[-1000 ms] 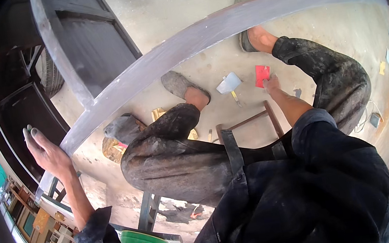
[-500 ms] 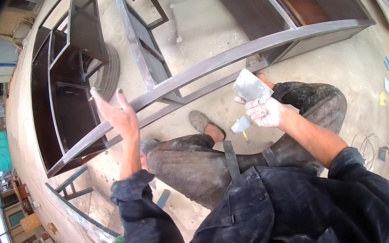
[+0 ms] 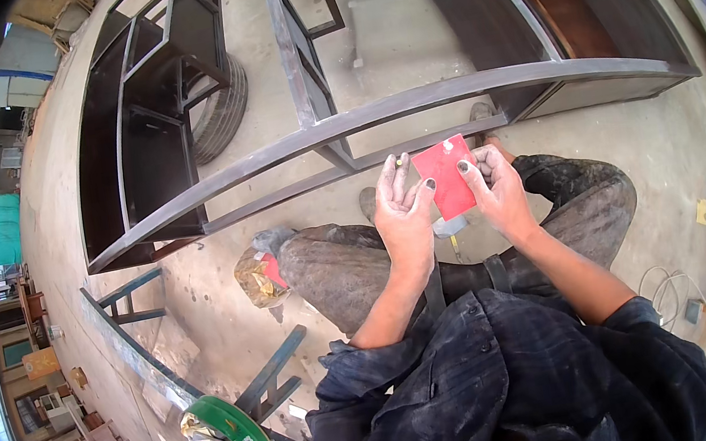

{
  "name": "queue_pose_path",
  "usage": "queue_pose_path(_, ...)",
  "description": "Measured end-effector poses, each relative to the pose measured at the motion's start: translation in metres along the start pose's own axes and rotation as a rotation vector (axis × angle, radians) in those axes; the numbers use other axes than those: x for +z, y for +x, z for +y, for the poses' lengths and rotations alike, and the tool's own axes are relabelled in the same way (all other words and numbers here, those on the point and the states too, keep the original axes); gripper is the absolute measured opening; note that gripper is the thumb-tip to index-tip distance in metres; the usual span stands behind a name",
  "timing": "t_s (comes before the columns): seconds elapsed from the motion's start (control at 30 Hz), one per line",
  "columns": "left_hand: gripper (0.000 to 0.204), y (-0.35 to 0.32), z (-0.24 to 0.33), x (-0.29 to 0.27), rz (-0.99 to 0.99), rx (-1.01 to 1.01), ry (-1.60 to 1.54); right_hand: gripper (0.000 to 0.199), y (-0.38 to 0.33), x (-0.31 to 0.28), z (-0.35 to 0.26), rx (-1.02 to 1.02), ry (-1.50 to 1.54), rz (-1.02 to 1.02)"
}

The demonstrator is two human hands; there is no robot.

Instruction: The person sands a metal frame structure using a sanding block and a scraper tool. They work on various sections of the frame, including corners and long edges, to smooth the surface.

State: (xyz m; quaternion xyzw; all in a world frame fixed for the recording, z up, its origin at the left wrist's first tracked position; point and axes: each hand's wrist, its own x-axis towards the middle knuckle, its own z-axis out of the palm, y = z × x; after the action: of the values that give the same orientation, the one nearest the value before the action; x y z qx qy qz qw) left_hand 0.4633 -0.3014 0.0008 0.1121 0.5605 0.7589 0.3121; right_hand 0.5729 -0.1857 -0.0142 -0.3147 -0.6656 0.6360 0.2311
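A flat red rectangular sheet [image 3: 449, 182], pale spot near its top edge, is held up in front of my lap. My right hand [image 3: 501, 195] pinches its right side, thumb on the face. At the left edge, my left hand [image 3: 405, 218] has its thumb against the sheet; its other fingers are bent upward, with a small yellow-green speck at their tips. Both hands are dusty white. Beyond them runs the long dark rail [image 3: 314, 138] of a wooden furniture frame, greyish along its top. Under the sheet, a pale blade-like piece with a yellow strip [image 3: 454, 242] is partly hidden.
A dark cabinet section [image 3: 584, 3] stands at the far right, with shelving and a tyre [image 3: 221, 117] at the far left. Nearer left are a blue-grey trestle [image 3: 130, 337], a plastic bag [image 3: 260, 279] and a green tape roll [image 3: 231, 432]. Cable [image 3: 666, 294] lies right.
My left hand has come right and down from the rail to the sheet. The flat piece in my right hand showed a dusty grey face before; now a red face shows. The view has shifted left.
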Motion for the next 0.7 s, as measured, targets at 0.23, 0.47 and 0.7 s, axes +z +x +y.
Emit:
queue_pose_path(0.23,0.06,0.002,0.004,-0.008,0.018,0.034,0.128,0.064,0.005,-0.016,-0.012,-0.137,0.213,-0.138)
queue_pose_path(0.47,0.052,0.001,0.005,-0.012,-0.014,-0.008,0.177,0.057,0.022,-0.023,-0.016,0.491,1.077,-0.423)
queue_pose_path(0.7,0.049,0.002,0.01,-0.013,0.013,-0.063,0.149,0.057,0.026,-0.029,-0.007,0.423,1.105,-0.498)
